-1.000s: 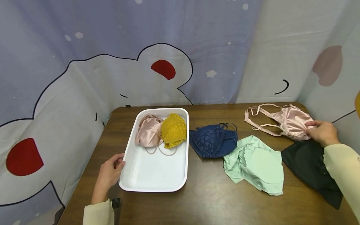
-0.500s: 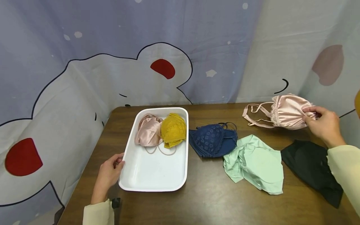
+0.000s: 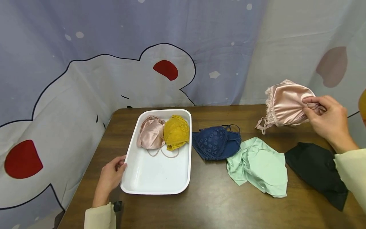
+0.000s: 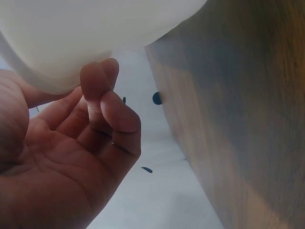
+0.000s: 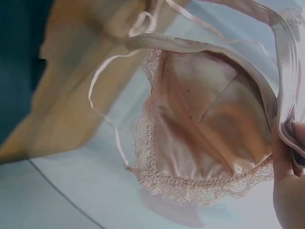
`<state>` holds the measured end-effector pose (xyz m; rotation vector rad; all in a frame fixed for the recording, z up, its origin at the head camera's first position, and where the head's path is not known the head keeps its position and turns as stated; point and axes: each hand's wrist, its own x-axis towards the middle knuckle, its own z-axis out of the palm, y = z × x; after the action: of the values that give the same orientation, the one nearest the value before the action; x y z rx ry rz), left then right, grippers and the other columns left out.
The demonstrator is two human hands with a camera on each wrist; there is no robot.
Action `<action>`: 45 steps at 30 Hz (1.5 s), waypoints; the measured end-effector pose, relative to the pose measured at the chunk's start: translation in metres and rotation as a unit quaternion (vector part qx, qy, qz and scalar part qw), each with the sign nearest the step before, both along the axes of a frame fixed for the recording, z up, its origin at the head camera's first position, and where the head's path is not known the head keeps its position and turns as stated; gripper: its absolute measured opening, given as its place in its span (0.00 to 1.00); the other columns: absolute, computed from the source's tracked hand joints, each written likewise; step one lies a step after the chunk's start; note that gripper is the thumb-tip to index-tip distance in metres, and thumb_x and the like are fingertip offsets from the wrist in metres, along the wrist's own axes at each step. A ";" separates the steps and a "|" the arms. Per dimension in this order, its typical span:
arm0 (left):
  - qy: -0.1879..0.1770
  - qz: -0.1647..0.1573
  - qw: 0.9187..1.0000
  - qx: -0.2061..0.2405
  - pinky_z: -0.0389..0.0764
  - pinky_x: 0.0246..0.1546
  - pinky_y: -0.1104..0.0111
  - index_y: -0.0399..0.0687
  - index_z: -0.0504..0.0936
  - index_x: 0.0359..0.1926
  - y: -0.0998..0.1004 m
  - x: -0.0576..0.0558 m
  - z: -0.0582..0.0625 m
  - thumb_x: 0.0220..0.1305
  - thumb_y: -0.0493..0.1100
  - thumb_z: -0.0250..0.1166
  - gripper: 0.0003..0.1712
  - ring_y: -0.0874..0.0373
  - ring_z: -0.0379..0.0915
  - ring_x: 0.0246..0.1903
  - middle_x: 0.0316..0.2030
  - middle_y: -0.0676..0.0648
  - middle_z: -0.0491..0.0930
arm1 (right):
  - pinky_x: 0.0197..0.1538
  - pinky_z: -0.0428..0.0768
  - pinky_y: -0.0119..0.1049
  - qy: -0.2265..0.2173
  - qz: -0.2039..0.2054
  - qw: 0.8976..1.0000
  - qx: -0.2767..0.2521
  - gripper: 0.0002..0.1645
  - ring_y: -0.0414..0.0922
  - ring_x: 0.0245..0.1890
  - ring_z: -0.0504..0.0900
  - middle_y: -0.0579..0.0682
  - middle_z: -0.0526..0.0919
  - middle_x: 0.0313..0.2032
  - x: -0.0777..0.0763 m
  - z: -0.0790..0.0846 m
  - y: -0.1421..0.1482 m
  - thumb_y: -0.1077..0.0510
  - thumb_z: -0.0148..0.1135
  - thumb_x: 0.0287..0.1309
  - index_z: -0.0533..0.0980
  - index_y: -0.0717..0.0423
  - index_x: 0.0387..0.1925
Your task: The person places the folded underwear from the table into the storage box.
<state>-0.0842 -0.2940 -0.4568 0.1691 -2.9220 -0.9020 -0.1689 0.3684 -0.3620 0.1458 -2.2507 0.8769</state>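
Note:
In the head view my right hand [image 3: 331, 121] pinches a pink satin bra [image 3: 288, 103] between thumb and fingers, lifted over the table's back right corner. Its straps hang down toward the table. The right wrist view shows the cup's lace edging [image 5: 190, 188] and a folded band at the fingers. My left hand [image 3: 111, 176] grips the left rim of a white tray [image 3: 155, 192], fingers bent against its side in the left wrist view. Inside the tray, toward the back, lie a folded pink satin bra [image 3: 151, 135] and a mustard yellow bra [image 3: 176, 132].
Right of the tray lies a navy lace bra [image 3: 215, 143], overlapping a mint green garment [image 3: 263, 168]. A black garment [image 3: 314, 170] lies farther right, beneath the right sleeve in this view. A printed curtain [image 3: 223, 54] stands along the back and sides of the wooden table [image 3: 211, 203].
My right hand has raised the pink satin bra off the table, and its straps have swung in and now dangle. The left hand and tray have stayed put.

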 end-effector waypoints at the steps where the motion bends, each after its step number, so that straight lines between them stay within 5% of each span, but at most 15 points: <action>1: 0.000 0.001 1.000 0.001 0.67 0.27 0.65 0.35 0.77 0.53 0.000 0.000 0.000 0.63 0.34 0.60 0.17 0.53 0.68 0.29 0.34 0.43 0.75 | 0.31 0.63 0.16 0.006 0.007 1.000 0.002 0.12 0.25 0.26 0.68 0.29 0.73 0.31 0.001 0.003 -0.003 0.70 0.68 0.46 0.83 0.62 0.37; 24: 0.004 0.012 1.000 0.005 0.69 0.29 0.62 0.35 0.77 0.53 0.000 0.000 -0.002 0.63 0.35 0.60 0.17 0.52 0.68 0.31 0.33 0.44 0.75 | 0.32 0.65 0.19 0.123 0.107 0.986 0.014 0.13 0.29 0.26 0.68 0.51 0.77 0.28 0.030 0.079 -0.102 0.78 0.65 0.41 0.82 0.69 0.33; 45: 0.007 0.006 1.000 0.005 0.69 0.30 0.64 0.35 0.77 0.53 -0.002 -0.001 -0.005 0.63 0.35 0.61 0.17 0.52 0.68 0.31 0.34 0.43 0.76 | 0.32 0.65 0.25 0.177 0.235 0.955 -0.043 0.10 0.40 0.32 0.72 0.58 0.80 0.31 0.018 0.101 -0.177 0.75 0.65 0.43 0.83 0.67 0.31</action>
<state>-0.0857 -0.2962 -0.4616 0.1809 -2.9006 -0.9109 -0.1506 0.1910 -0.2610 0.7614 -1.8622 1.0906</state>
